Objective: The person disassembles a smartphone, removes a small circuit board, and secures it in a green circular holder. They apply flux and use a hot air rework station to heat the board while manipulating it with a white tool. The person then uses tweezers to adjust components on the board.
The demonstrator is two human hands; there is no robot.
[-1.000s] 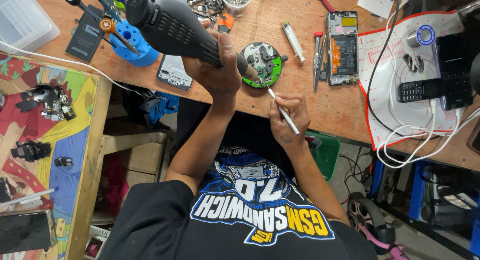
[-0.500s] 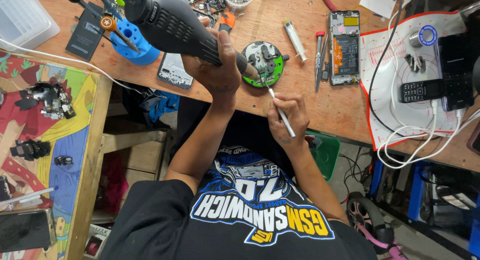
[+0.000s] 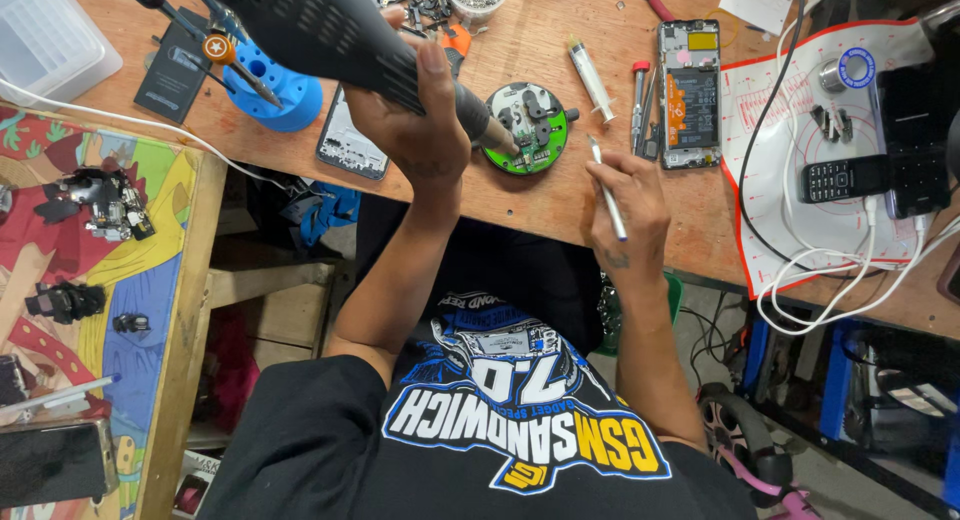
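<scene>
My left hand (image 3: 415, 130) grips a dark grey hot-air tool (image 3: 320, 30), whose metal nozzle points down at the left edge of a round green circuit board (image 3: 530, 130) on the wooden bench (image 3: 560, 205). My right hand (image 3: 630, 205) rests on the bench edge and holds a thin white pointed tool (image 3: 605, 185). The tool's tip stands just right of the board, a little apart from it. Both forearms reach up from my black printed shirt.
An opened phone (image 3: 688, 90), a syringe (image 3: 592, 75) and a red-handled tool lie right of the board. A blue tool holder (image 3: 270, 95) and a face-down phone (image 3: 345, 145) sit left. A white mat (image 3: 790, 130) carries a keypad phone (image 3: 840, 178) and white cables (image 3: 830, 290).
My right hand has drawn back to the right, so the white tool's tip has left the board. The hot-air nozzle stays at the board.
</scene>
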